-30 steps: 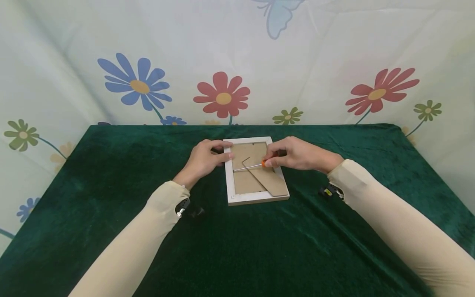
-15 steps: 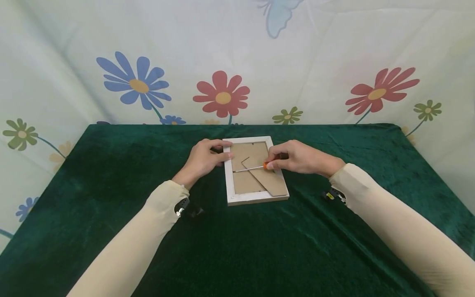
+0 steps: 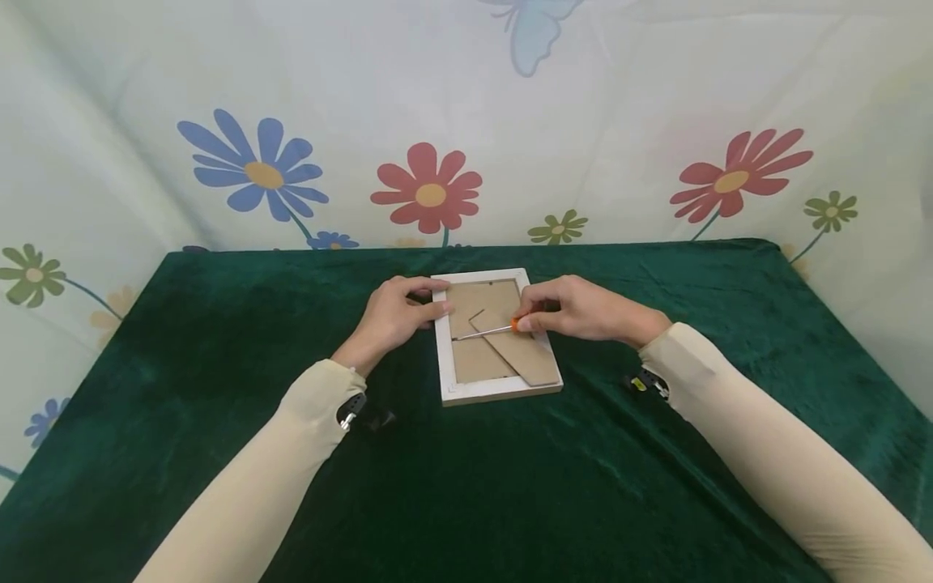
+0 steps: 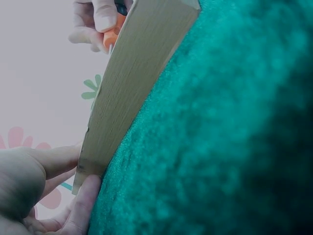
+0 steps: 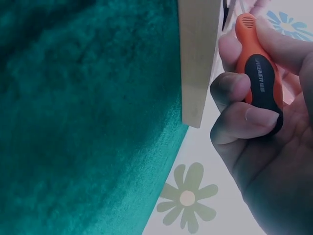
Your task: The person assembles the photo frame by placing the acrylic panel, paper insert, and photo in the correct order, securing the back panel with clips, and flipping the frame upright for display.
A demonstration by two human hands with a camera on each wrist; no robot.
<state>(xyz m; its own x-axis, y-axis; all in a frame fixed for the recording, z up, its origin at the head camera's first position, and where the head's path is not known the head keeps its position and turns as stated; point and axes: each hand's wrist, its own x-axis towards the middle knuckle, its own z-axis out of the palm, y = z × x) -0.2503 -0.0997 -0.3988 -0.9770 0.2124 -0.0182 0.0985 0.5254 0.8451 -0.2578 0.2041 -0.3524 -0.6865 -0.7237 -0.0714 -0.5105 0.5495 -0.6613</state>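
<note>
Screwdriver [image 3: 490, 329] tip edged left; handle lettering unreadable.

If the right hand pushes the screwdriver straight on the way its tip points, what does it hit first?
Probably the frame's left inner edge; the left hand gripping that side lies just beyond. The right hand aims the screwdriver leftward across the backing; depth is unclear.

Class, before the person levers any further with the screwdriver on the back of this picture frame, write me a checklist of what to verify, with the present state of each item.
1. Picture frame lies face down, flat on the green cloth: ok.
2. Left hand grips the frame's left edge: ok.
3. Right hand grips the screwdriver by its orange handle: ok.
4. Screwdriver tip seated under a tab: cannot tell, too small.
5. Left hand's fingers out of the tip's line: not ok, shaft points towards them.
</note>
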